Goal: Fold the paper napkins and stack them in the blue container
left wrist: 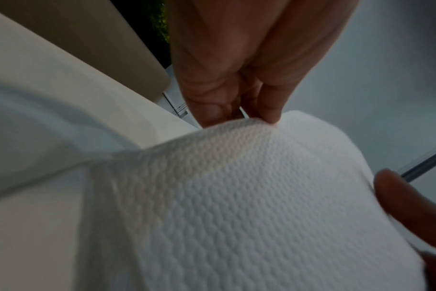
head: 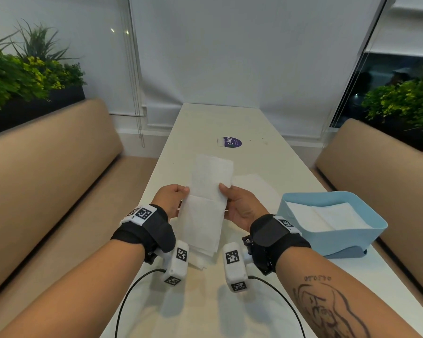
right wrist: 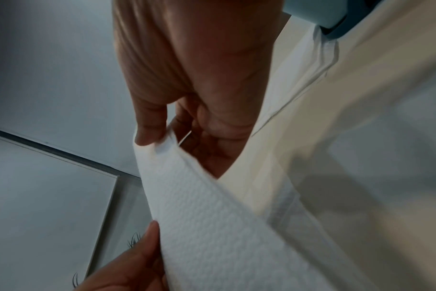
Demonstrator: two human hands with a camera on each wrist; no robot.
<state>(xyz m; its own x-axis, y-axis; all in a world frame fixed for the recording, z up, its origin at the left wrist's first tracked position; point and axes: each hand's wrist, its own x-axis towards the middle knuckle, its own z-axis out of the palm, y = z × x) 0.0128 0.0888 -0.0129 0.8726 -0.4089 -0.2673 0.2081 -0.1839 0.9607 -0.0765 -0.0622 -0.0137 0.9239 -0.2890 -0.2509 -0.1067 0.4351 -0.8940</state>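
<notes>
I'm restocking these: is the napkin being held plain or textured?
The napkin is white with a fine embossed dimple pattern all over, clearest in the left wrist view.

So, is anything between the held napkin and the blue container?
Nothing visible. The left hand and right hand hold the napkin; the blue container sits open to its right, with flat napkins inside.

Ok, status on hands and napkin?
Left hand, right hand each pinch napkin edge, above table. Container right, stack inside. Nothing blocking.
</notes>
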